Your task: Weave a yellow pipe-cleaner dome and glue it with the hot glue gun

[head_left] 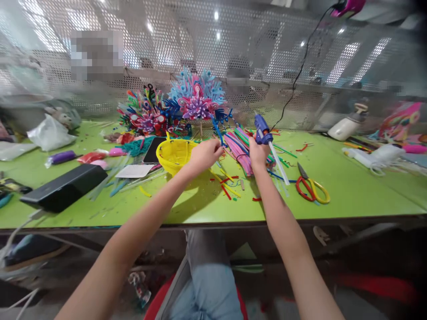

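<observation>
My right hand is wrapped round the handle of a blue glue gun, with a clear glue stick jutting from its back. Fingers closed, my left hand is at the right side of a yellow basket; what it pinches is too small to make out. A blue stem rises by its fingertips. Between my hands lies a bundle of pink pipe cleaners. Short red and yellow pieces are scattered in front of it.
Scissors lie right of my right hand. Colourful flower-like crafts stand at the back before a perforated metal screen. At left are a black box, a white card and a plastic bag. A white bottle is back right.
</observation>
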`<state>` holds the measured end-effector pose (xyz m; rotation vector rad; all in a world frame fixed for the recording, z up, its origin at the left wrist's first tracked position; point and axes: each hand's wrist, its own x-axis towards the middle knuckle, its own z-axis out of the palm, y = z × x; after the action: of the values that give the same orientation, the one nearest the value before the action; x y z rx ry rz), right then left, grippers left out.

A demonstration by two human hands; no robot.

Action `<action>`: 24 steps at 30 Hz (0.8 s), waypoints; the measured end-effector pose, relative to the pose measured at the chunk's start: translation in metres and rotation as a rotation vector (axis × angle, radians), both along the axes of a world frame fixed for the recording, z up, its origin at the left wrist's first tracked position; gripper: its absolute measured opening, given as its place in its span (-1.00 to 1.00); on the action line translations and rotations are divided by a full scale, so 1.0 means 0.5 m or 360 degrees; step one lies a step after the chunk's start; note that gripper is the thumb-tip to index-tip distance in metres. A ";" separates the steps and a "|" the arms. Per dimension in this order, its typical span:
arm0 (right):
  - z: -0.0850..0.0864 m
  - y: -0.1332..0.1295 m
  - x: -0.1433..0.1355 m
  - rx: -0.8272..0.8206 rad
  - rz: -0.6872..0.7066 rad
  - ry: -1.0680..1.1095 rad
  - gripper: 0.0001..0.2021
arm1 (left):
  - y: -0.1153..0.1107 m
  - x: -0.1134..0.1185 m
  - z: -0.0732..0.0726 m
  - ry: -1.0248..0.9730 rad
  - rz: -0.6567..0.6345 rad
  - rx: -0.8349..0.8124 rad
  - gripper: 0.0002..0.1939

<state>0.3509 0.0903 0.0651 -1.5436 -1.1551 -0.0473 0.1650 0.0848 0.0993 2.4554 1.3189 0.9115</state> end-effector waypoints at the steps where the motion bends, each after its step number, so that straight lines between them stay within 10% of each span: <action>1: 0.005 -0.002 0.004 0.0038 -0.0111 0.0185 -0.64 | 0.001 -0.003 0.001 0.0145 0.0001 0.0001 -0.71; 5: 0.021 -0.020 -0.008 0.0073 -0.0094 0.0427 -0.69 | 0.027 -0.037 0.014 0.0370 0.0068 -0.0039 -0.59; 14: 0.002 -0.037 -0.041 -0.0045 0.0171 0.0167 -0.69 | 0.166 -0.282 -0.021 -0.0728 0.0243 -0.0338 -0.63; 19: -0.005 -0.040 -0.044 -0.0006 0.0283 -0.0010 -0.65 | 0.143 -0.289 -0.069 -0.1084 -0.0042 -0.0906 -0.39; 24: -0.017 -0.032 -0.054 -0.0068 0.0434 -0.0214 -0.66 | 0.114 -0.270 -0.051 -0.1361 -0.0164 -0.1236 -0.27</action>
<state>0.3240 0.0742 0.0565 -1.4245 -1.4736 0.0575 0.0298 0.1420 0.0740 1.2935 0.9428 0.9917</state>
